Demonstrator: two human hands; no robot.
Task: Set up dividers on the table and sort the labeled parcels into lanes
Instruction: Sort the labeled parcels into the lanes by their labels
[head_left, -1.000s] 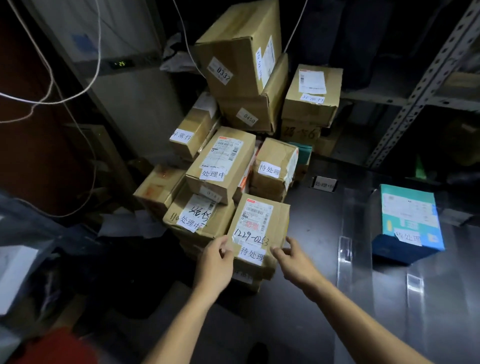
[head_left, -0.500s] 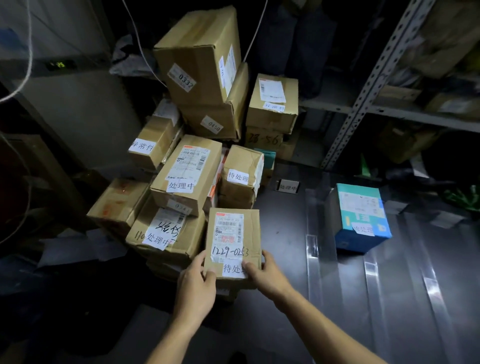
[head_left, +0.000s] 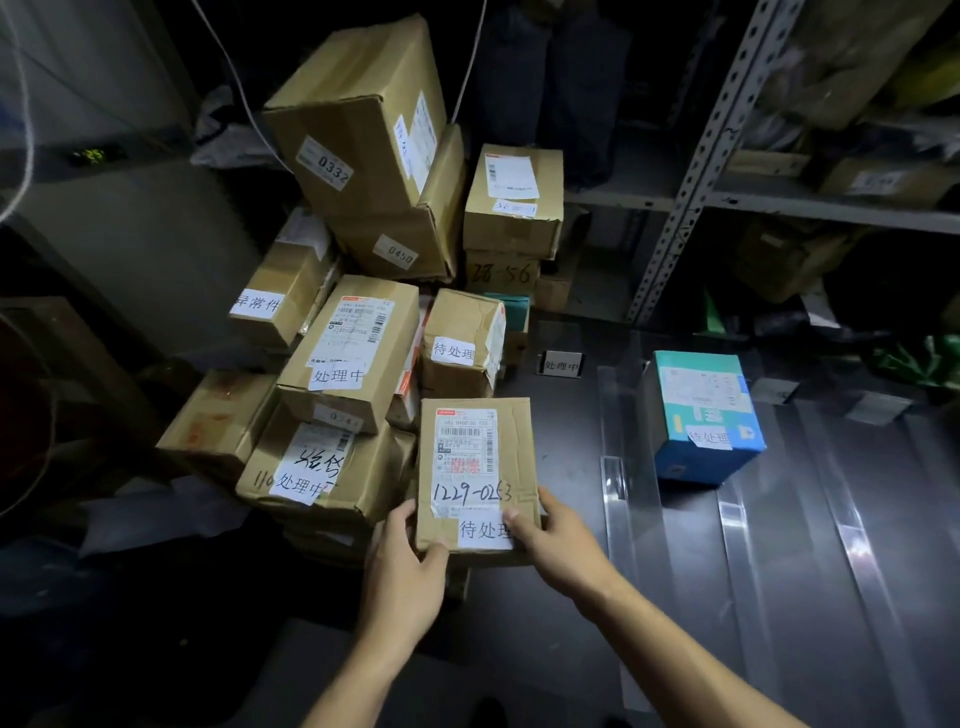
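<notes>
Both hands (head_left: 483, 566) grip the parcel (head_left: 475, 467) between them.

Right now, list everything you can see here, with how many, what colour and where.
held parcel: one, brown, front of pile, marked 1229
piled parcels: about ten, brown cardboard, stacked left of the table
blue box: one, blue and teal, on the table between dividers
dividers: several, clear strips, along the table
sign: one, small white card, back of the table
table: one, dark grey
shelving: grey metal, right rear
left hand: grips parcel's left edge
right hand: grips parcel's right edge
</notes>
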